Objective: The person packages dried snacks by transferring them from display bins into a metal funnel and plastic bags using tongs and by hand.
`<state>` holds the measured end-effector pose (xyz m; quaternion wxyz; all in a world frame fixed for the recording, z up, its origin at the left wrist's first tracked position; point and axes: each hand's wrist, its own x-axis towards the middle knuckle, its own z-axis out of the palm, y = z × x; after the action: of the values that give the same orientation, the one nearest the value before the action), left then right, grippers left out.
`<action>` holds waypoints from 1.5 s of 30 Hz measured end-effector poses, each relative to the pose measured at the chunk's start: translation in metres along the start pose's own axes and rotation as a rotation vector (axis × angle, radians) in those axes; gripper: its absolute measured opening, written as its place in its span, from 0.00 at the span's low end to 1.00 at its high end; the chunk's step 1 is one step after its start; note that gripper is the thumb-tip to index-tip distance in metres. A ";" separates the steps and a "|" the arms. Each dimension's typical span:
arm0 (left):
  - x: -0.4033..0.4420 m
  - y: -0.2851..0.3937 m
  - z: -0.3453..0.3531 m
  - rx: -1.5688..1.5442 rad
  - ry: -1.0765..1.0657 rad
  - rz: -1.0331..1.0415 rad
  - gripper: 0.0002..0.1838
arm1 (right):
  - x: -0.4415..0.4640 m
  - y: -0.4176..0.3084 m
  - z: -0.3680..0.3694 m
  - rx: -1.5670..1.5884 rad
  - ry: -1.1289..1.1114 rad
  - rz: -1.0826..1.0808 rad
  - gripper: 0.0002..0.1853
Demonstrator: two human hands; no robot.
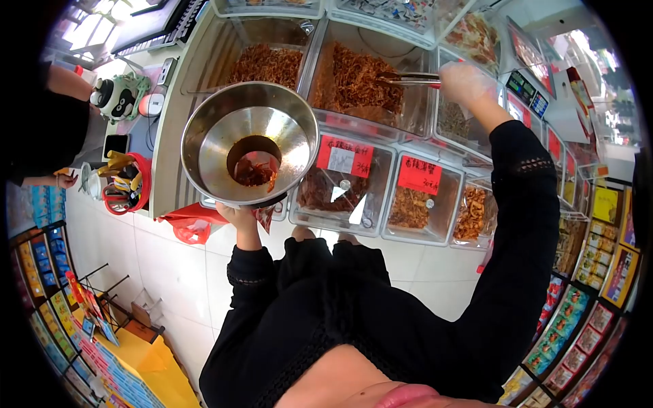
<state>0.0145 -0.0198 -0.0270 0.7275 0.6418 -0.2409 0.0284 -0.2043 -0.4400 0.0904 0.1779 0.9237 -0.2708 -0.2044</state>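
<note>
My right hand (468, 84), in a clear plastic glove, is closed on metal tongs (415, 79). The tips of the tongs are in the reddish-brown shredded food (360, 85) of an open clear bin (416, 112). A wide steel funnel (204, 146) is held up at the left by my left hand (236, 215), whose fingers are mostly hidden beneath its rim. Through the funnel's opening, some dark red shreds (256, 173) show. Part of a printed bag (264, 217) hangs below the funnel, beside my left hand.
Lidded bins with red labels (419, 175) stand nearest my body. At the left are a red basket of tools (144, 187), a phone (117, 144) and a panda-faced cup (109, 95). Another person's arm (70, 83) is at the far left. Scales (527, 92) stand at the right.
</note>
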 end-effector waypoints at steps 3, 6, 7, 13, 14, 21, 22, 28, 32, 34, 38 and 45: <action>-0.004 -0.002 -0.005 -0.008 -0.049 -0.076 0.13 | -0.007 0.001 -0.016 -0.001 -0.022 0.031 0.10; -0.008 -0.010 -0.012 0.031 -0.032 -0.079 0.14 | 0.001 -0.005 -0.017 -0.054 -0.161 -0.013 0.11; -0.009 -0.012 -0.014 0.034 -0.029 -0.078 0.14 | 0.007 -0.007 -0.007 -0.017 -0.177 -0.009 0.11; -0.010 -0.005 -0.015 0.068 -0.038 -0.022 0.14 | 0.034 -0.032 0.020 -0.010 -0.234 -0.016 0.09; -0.010 -0.006 -0.014 0.037 -0.031 -0.043 0.14 | 0.034 -0.030 0.016 -0.079 -0.174 -0.085 0.08; -0.008 -0.001 -0.009 0.021 -0.067 -0.069 0.13 | 0.023 -0.016 0.008 -0.089 -0.052 -0.136 0.07; -0.006 0.001 -0.007 0.020 -0.066 -0.065 0.13 | 0.024 -0.014 0.011 -0.018 -0.061 -0.040 0.07; -0.003 0.002 -0.018 0.010 -0.053 -0.045 0.12 | -0.001 -0.006 -0.035 -0.052 -0.037 -0.055 0.07; -0.002 0.009 -0.013 0.018 -0.033 -0.071 0.12 | 0.002 0.025 -0.041 -0.154 0.037 -0.096 0.05; -0.005 0.009 -0.011 -0.001 0.025 -0.086 0.11 | 0.001 0.036 -0.055 -0.270 0.076 -0.021 0.05; -0.011 -0.005 -0.021 0.023 -0.015 -0.104 0.13 | 0.006 0.061 -0.067 -0.151 0.192 -0.017 0.05; -0.011 0.000 -0.012 0.019 -0.042 -0.087 0.14 | 0.021 0.033 -0.048 -0.075 -0.003 -0.075 0.13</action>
<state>0.0087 -0.0056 -0.0323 0.7167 0.6591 -0.2274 -0.0144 -0.1792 -0.4681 0.1397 0.2042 0.9256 -0.2283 -0.2225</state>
